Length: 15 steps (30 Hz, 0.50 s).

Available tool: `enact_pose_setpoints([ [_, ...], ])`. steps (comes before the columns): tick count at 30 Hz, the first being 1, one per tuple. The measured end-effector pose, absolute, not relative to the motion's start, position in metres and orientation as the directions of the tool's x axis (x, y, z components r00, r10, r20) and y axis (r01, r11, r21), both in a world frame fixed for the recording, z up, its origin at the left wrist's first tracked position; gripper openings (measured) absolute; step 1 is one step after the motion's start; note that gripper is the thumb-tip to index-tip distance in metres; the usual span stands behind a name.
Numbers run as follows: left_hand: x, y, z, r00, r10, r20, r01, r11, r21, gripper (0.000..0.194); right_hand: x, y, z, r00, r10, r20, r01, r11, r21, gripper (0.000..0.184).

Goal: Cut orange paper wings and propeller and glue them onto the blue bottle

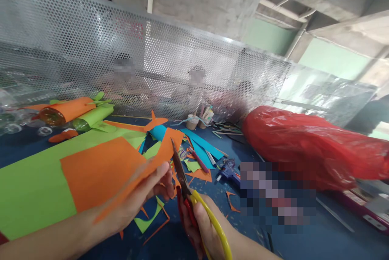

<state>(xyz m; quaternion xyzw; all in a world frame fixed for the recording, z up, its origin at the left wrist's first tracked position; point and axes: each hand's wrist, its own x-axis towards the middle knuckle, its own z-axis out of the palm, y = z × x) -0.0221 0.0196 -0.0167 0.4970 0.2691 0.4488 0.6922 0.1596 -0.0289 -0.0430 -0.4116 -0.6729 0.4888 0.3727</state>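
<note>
My left hand (138, 199) pinches a long strip of orange paper (164, 150) and holds it up in front of me. My right hand (206, 229) grips scissors (185, 185) with red and yellow handles. The blades point up and away, with their edge right beside the orange strip. Under both hands lie paper offcuts (152, 219) in green and orange on the blue table (170, 244).
Large green sheet (27, 187) and orange sheet (97, 171) lie at left. Paper-wrapped bottles (75, 112) sit at far left. A glue gun (227, 171), blue paper (200, 142), a cup (192, 122) and a red plastic bag (310, 146) lie ahead. People sit behind a perforated metal screen (182, 61).
</note>
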Motion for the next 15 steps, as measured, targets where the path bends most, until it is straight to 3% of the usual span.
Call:
enact_pose_setpoints([
  [5, -0.018, 0.021, -0.015, 0.355, 0.934, -0.043, -0.545, 0.244, 0.802, 0.02, 0.163, -0.028, -0.041, -0.436, 0.89, 0.131, 0.224, 0.248, -0.942, 0.062],
  [15, -0.019, 0.014, -0.002, 0.191, 0.976, -0.101, -0.541, 0.191, 0.819, 0.022, 0.164, -0.03, -0.029, -0.482, 0.859, 0.174, 0.345, 0.369, -0.863, 0.057],
])
